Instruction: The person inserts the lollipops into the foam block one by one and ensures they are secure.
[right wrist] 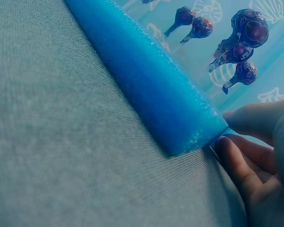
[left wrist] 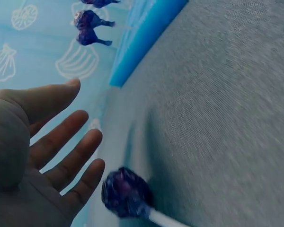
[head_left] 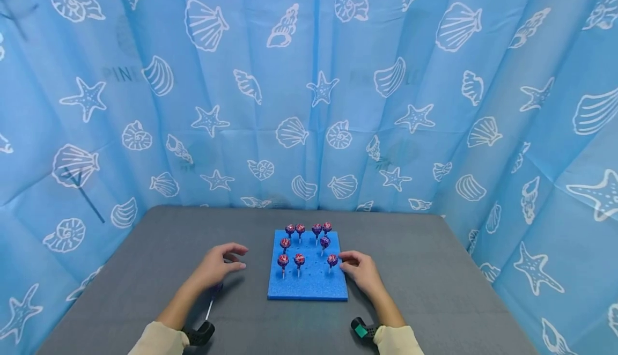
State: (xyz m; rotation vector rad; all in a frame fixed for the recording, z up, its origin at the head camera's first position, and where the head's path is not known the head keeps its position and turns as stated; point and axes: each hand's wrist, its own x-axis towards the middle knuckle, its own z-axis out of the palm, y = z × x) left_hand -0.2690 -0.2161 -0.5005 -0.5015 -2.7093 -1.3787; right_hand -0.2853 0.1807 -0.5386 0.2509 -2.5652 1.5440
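Note:
A blue foam board [head_left: 307, 290] lies on the table with several wrapped lollipops, such as the front left one [head_left: 282, 260], standing in it on their sticks. My left hand [head_left: 220, 265] is left of the board, fingers spread and nothing between them. Beside that forearm is a loose lollipop with a white stick [head_left: 209, 310]; its dark purple head [left wrist: 127, 193] shows below the fingertips in the left wrist view. At the board's right edge, the fingertips of my right hand [head_left: 362, 271] rest close by the front right lollipop [head_left: 332, 260]. In the right wrist view, thumb and fingers [right wrist: 234, 158] meet the foam's edge.
A grey cloth covers the table [head_left: 425, 285]. Behind and along both sides hangs a light blue curtain [head_left: 309, 156] with white shell and starfish prints. Black wrist straps [head_left: 200, 334] sit near both sleeve cuffs.

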